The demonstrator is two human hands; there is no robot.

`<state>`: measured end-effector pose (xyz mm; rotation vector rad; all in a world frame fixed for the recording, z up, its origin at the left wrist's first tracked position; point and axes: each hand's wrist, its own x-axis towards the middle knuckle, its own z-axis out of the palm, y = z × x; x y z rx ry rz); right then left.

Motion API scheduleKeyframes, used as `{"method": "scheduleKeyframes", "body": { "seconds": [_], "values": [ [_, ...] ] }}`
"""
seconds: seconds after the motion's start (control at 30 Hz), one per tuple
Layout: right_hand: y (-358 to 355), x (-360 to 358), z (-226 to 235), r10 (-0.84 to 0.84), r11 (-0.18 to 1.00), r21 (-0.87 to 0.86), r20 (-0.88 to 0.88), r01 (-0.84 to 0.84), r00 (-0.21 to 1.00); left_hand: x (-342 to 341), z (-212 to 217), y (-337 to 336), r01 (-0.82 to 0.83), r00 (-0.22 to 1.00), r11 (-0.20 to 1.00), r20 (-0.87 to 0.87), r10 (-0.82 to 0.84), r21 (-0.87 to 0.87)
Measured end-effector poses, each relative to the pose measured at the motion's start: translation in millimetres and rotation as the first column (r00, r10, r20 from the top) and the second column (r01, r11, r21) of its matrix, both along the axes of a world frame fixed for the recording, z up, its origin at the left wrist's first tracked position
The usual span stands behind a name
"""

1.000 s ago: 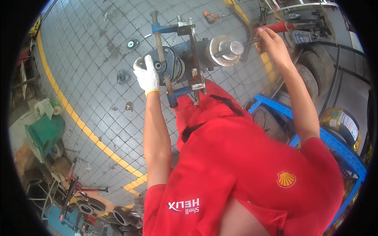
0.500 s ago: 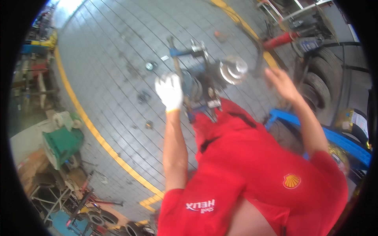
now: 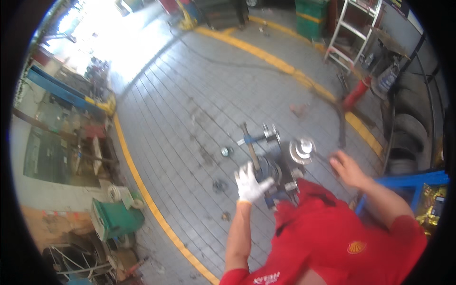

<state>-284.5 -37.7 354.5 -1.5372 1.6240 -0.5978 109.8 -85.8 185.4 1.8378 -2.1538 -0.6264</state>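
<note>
A dark metal assembly (image 3: 285, 178), with a round ribbed part (image 3: 268, 170) and blue-painted pieces, stands low in front of my knees. My left hand (image 3: 251, 185), in a white glove, lies against its left side with fingers stretched and thumb apart. Just beyond the fingertips a brownish bar (image 3: 251, 146) rises beside a blue arm with a shiny fitting (image 3: 271, 133). My right hand (image 3: 350, 170) is bare and slightly blurred, its fingers curled round the end of a thin dark rod (image 3: 322, 157). Toward the rod's other side sits a shiny round metal piece on a disc (image 3: 302, 151).
Small metal parts (image 3: 227, 151) are scattered on the grey tiled floor (image 3: 180, 123), left of the assembly. A blue frame (image 3: 403, 183) stands close by my right arm. Tyres (image 3: 408, 137), a red cylinder (image 3: 357, 92) and a ladder (image 3: 349, 33) are at right. A green bin (image 3: 114, 218) stands at left.
The view has tilted up, so the assembly sits lower and further right. My left hand stays against the assembly, its thumb now spread. My right hand is less blurred and nearer the shiny round piece.
</note>
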Motion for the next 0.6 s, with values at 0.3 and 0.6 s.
{"method": "scheduleKeyframes", "body": {
  "seconds": [0.3, 0.6],
  "values": [
    [8.3, 10.9, 6.0, -0.100, 0.985, 0.147, 0.052, 0.091, 0.994, -12.7, -34.3, 0.9, -0.096, 0.987, 0.993, -0.138, 0.086, -0.069],
    [37.5, 34.0, 20.1, 0.256, 0.962, -0.046, -0.179, -0.268, 0.950, -9.8, -36.4, -3.2, -0.120, 0.979, 0.977, -0.183, 0.087, -0.179]
  ]
}}
